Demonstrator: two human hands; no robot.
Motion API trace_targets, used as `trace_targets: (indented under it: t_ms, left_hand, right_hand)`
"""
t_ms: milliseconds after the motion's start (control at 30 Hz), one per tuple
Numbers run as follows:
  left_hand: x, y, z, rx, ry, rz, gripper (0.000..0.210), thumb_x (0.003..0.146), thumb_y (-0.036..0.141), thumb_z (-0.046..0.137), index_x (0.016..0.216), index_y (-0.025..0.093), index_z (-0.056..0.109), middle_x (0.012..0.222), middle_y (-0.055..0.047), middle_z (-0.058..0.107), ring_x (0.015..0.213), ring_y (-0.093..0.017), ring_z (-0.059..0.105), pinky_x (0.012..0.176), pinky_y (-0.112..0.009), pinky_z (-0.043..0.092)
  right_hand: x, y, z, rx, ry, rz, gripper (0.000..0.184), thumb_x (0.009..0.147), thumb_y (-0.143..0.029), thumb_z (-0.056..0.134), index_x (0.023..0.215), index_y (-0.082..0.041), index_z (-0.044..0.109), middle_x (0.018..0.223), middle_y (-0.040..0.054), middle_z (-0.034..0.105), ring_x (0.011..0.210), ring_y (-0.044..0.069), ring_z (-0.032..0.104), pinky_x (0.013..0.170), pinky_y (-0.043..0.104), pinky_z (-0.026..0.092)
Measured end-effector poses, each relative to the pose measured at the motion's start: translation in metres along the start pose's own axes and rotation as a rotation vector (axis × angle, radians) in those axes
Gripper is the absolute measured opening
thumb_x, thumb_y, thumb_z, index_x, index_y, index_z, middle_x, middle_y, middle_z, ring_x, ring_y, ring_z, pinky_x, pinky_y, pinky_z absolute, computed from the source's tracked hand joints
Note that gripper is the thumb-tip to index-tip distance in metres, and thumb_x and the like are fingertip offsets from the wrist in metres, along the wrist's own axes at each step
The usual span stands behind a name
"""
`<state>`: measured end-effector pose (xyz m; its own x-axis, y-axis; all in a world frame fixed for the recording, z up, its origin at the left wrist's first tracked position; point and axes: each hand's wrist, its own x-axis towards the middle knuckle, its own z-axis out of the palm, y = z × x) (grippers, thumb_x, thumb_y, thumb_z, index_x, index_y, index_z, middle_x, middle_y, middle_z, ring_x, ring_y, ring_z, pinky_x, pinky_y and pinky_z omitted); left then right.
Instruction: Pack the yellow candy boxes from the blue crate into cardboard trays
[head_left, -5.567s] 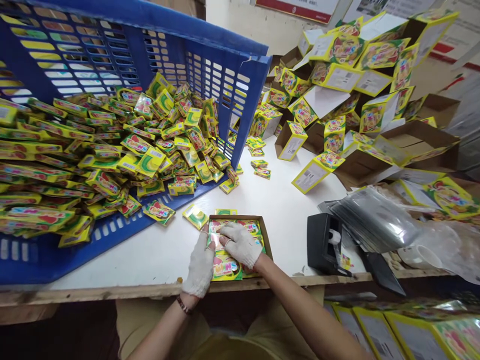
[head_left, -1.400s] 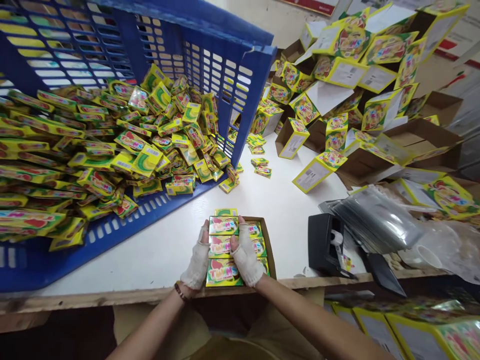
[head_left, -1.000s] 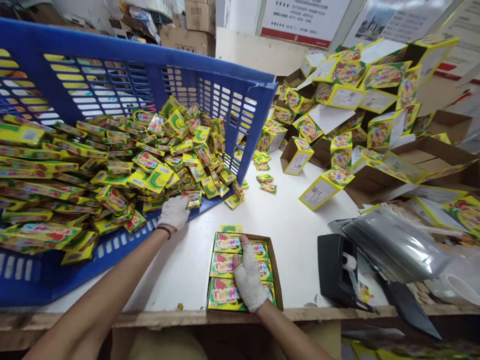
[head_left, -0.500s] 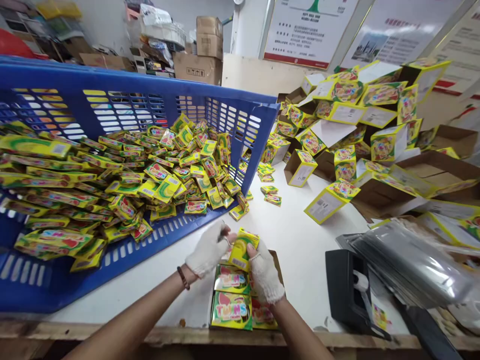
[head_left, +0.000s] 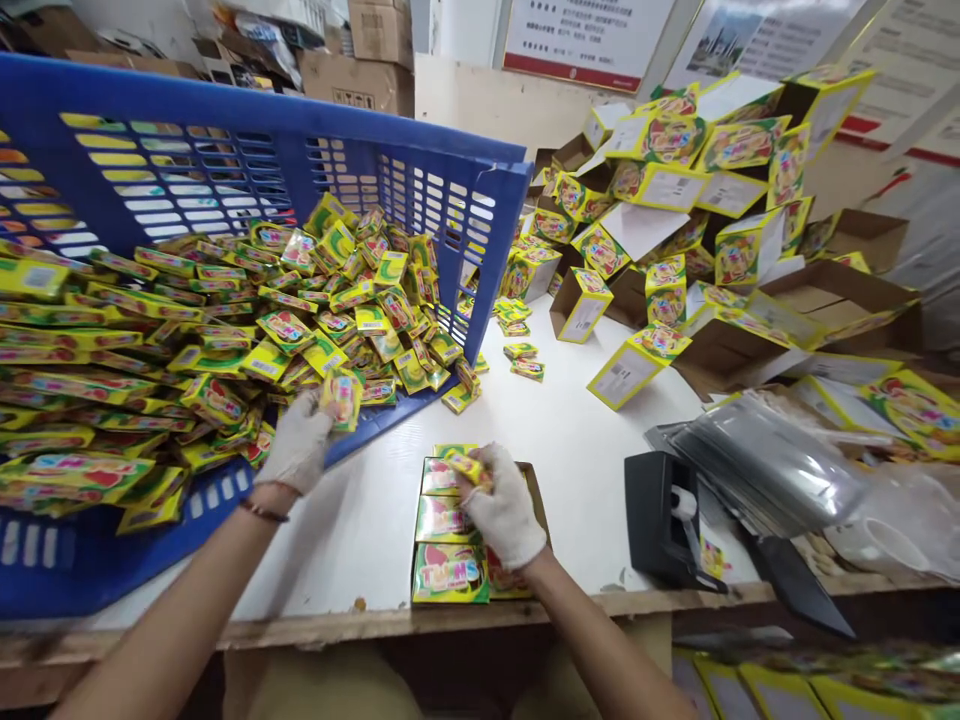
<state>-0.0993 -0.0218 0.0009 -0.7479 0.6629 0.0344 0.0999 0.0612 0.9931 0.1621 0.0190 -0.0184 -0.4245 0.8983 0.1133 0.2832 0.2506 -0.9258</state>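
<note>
At the open front of the blue crate (head_left: 480, 250), my left hand (head_left: 294, 445), in a white fingerless glove, grips a small yellow-green candy box (head_left: 343, 400). Many similar boxes lie heaped behind it. My right hand (head_left: 510, 510), gloved the same way, holds another small candy box (head_left: 466, 466) tilted above an open display carton (head_left: 536, 490). Rows of "TWINS" boxes (head_left: 450, 572) lie face up inside that carton. My right hand hides part of its right side.
A black tape dispenser (head_left: 660, 520) stands right of the carton, beside a stack of clear plastic sheets (head_left: 772, 470). Printed display boxes (head_left: 637, 365) pile up at the back right. A few loose candy boxes (head_left: 523, 362) lie on the white table (head_left: 577, 430).
My left hand has moved left from the carton to the crate and now holds a box there. My right hand remains over the carton, its box now tilted. The view has shifted slightly.
</note>
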Motion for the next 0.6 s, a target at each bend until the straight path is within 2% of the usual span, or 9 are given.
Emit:
trace_targets:
  t_ms: [67, 133, 167, 233, 300, 367, 433, 500, 600]
  left_hand:
    - [-0.029, -0.011, 0.014, -0.115, -0.042, -0.095, 0.019, 0.076, 0.029, 0.054, 0.092, 0.019, 0.056, 0.091, -0.008, 0.067, 0.091, -0.024, 0.066, 0.082, -0.043, 0.057]
    - [-0.056, -0.019, 0.023, -0.321, -0.065, -0.278, 0.018, 0.074, 0.026, 0.057, 0.090, 0.019, 0.057, 0.094, -0.008, 0.069, 0.085, -0.020, 0.067, 0.075, -0.035, 0.058]
    - [-0.067, -0.023, 0.025, -0.429, -0.083, -0.361, 0.020, 0.073, 0.025, 0.060, 0.091, 0.019, 0.059, 0.097, -0.008, 0.069, 0.085, -0.018, 0.067, 0.073, -0.032, 0.058]
    - [-0.086, -0.027, 0.024, -0.567, -0.133, -0.461, 0.030, 0.069, 0.024, 0.068, 0.098, 0.019, 0.062, 0.102, -0.007, 0.070, 0.084, -0.017, 0.067, 0.070, -0.028, 0.057]
    - [-0.099, -0.027, 0.020, -0.510, -0.192, -0.453, 0.043, 0.068, 0.030, 0.074, 0.108, 0.019, 0.063, 0.104, -0.006, 0.071, 0.081, -0.017, 0.067, 0.065, -0.026, 0.056]
    - [-0.107, -0.021, 0.018, -0.336, -0.281, -0.438, 0.052, 0.066, 0.037, 0.078, 0.112, 0.016, 0.065, 0.096, -0.007, 0.072, 0.073, -0.017, 0.065, 0.058, -0.024, 0.052]
    - [-0.112, -0.011, 0.020, -0.216, -0.453, -0.408, 0.050, 0.067, 0.041, 0.077, 0.108, 0.014, 0.068, 0.088, -0.006, 0.072, 0.072, -0.018, 0.065, 0.058, -0.026, 0.051]
    - [-0.115, 0.000, 0.028, -0.236, -0.649, -0.358, 0.045, 0.067, 0.038, 0.076, 0.105, 0.016, 0.069, 0.088, -0.006, 0.072, 0.080, -0.021, 0.066, 0.066, -0.030, 0.054]
    - [-0.120, 0.008, 0.040, -0.403, -0.759, -0.401, 0.044, 0.069, 0.036, 0.072, 0.110, 0.020, 0.067, 0.096, -0.007, 0.072, 0.087, -0.023, 0.067, 0.072, -0.035, 0.056]
  right_hand:
    - [-0.003, -0.002, 0.009, -0.304, -0.136, -0.131, 0.028, 0.068, -0.023, 0.067, 0.094, -0.020, 0.057, 0.092, 0.0064, 0.065, 0.085, 0.023, 0.060, 0.080, 0.039, 0.051]
    - [-0.007, 0.002, 0.015, -0.517, -0.280, -0.298, 0.041, 0.061, -0.020, 0.070, 0.101, -0.020, 0.059, 0.101, 0.0100, 0.064, 0.096, 0.028, 0.058, 0.090, 0.046, 0.047]
    - [-0.010, 0.006, 0.015, -0.568, -0.322, -0.384, 0.047, 0.061, -0.020, 0.071, 0.107, -0.019, 0.059, 0.106, 0.0112, 0.064, 0.101, 0.030, 0.057, 0.095, 0.049, 0.044]
    - [-0.014, 0.016, 0.012, -0.563, -0.299, -0.513, 0.060, 0.065, -0.020, 0.068, 0.123, -0.018, 0.054, 0.116, 0.0136, 0.062, 0.109, 0.030, 0.055, 0.100, 0.049, 0.041]
    - [-0.016, 0.022, 0.005, -0.512, -0.202, -0.561, 0.069, 0.069, -0.020, 0.065, 0.135, -0.017, 0.046, 0.120, 0.0152, 0.060, 0.111, 0.029, 0.054, 0.098, 0.046, 0.043]
    - [-0.015, 0.018, -0.003, -0.513, -0.171, -0.620, 0.072, 0.074, -0.025, 0.065, 0.140, -0.015, 0.041, 0.118, 0.0160, 0.060, 0.109, 0.030, 0.055, 0.094, 0.046, 0.044]
    - [-0.011, 0.004, -0.009, -0.562, -0.249, -0.729, 0.068, 0.077, -0.032, 0.065, 0.140, -0.017, 0.043, 0.117, 0.0157, 0.060, 0.110, 0.032, 0.053, 0.095, 0.049, 0.041]
    - [-0.004, -0.013, -0.013, -0.596, -0.370, -0.829, 0.065, 0.078, -0.038, 0.066, 0.137, -0.018, 0.047, 0.123, 0.0168, 0.057, 0.117, 0.033, 0.050, 0.099, 0.053, 0.037]
    - [0.007, -0.030, -0.019, -0.606, -0.544, -0.809, 0.071, 0.075, -0.039, 0.070, 0.137, -0.015, 0.046, 0.124, 0.0174, 0.057, 0.115, 0.032, 0.051, 0.098, 0.049, 0.040]
